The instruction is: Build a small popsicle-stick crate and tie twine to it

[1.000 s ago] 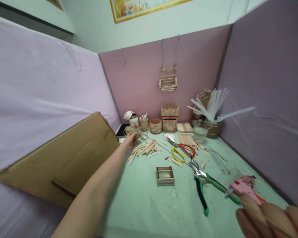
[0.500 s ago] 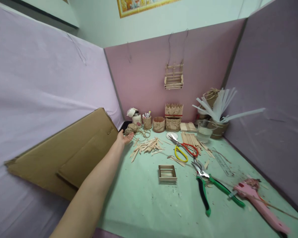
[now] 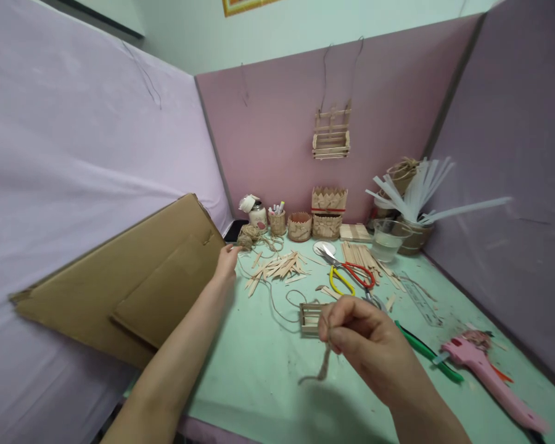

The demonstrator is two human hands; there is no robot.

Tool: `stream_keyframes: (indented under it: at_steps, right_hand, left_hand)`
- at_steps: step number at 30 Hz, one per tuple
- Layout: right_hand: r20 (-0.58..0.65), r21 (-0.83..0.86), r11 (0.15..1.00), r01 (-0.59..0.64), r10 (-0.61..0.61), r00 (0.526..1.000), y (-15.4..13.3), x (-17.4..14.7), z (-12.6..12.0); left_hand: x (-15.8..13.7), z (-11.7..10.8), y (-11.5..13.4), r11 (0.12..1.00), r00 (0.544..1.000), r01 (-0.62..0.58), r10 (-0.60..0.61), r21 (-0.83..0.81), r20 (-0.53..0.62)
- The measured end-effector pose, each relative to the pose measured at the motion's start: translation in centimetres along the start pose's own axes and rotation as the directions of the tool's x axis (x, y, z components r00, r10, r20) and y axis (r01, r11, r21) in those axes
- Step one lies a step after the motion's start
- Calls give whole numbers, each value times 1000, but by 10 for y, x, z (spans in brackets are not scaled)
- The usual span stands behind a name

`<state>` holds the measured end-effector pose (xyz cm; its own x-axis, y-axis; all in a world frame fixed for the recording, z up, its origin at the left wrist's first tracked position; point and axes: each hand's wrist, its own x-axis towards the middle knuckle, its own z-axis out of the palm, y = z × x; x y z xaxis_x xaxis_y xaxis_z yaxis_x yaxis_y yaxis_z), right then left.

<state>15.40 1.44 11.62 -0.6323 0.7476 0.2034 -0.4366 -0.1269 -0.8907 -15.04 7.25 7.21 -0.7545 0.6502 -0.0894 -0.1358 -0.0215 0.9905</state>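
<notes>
At the front, my right hand (image 3: 367, 345) is closed in a pinch on the end of a brown twine strand (image 3: 324, 370); a short frayed tail hangs below the fingers. My left hand (image 3: 226, 264) reaches to the back left beside the twine ball (image 3: 248, 237). Its fingertips are closed where the strand leaves the ball, though the grip itself is small and partly hidden. Loose twine curves over the green table between both hands. Behind my right fingers sits a small wooden stick frame (image 3: 309, 319), partly covered.
Red-and-yellow-handled scissors (image 3: 351, 276), green-handled pruning shears (image 3: 428, 353) and a pink glue gun (image 3: 485, 376) lie to the right. Cut stick pieces (image 3: 280, 268) are heaped mid-table. A water cup (image 3: 388, 240) stands behind. Cardboard (image 3: 166, 277) leans at left; a stick shelf (image 3: 331, 145) hangs ahead.
My right hand has come into view holding the twine end, and a strand now crosses the table. My left hand has gone from open to closed beside the ball. The view has shifted slightly.
</notes>
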Motion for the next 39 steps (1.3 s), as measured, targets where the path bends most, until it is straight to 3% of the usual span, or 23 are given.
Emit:
stream_keyframes:
  at_steps: [3,6,7,9,11,15,20,31,36,39]
  right_hand:
    - [-18,-188,982,-24,21,1000,17,17,-7]
    - [-116,-387,922,-12,-36,993,38,39,-15]
    - [-151,-426,905,-6,-65,986,44,46,-17]
    - [-202,-460,888,-15,-89,975,53,55,-20]
    - [-239,-467,884,-27,-97,966,59,57,-24]
    - [-293,-481,874,-63,-93,952,67,51,-29]
    - [-299,-534,840,-93,-85,951,79,46,-27]
    - [-238,-636,771,-5,-190,952,84,43,-26]
    - [-169,-679,726,111,-302,938,82,44,-23]
    - [-173,-693,713,107,-308,936,81,44,-23]
  left_hand:
    - [-45,0,6,989,989,-149,149,6,22]
    - [-89,6,7,980,955,-199,190,17,229]
    - [-101,9,6,969,900,-244,212,37,380]
    - [-117,16,-1,957,824,-283,209,64,527]
    - [-124,22,-13,965,819,-254,181,61,544]
    - [-127,28,-39,999,844,-29,37,-25,535]
    - [-129,24,-52,989,817,147,-102,-34,568]
    - [-128,21,-51,981,829,172,-95,-90,551]
    - [-128,20,-47,961,773,269,-171,-71,611]
    - [-128,21,-46,947,755,313,-205,-68,623]
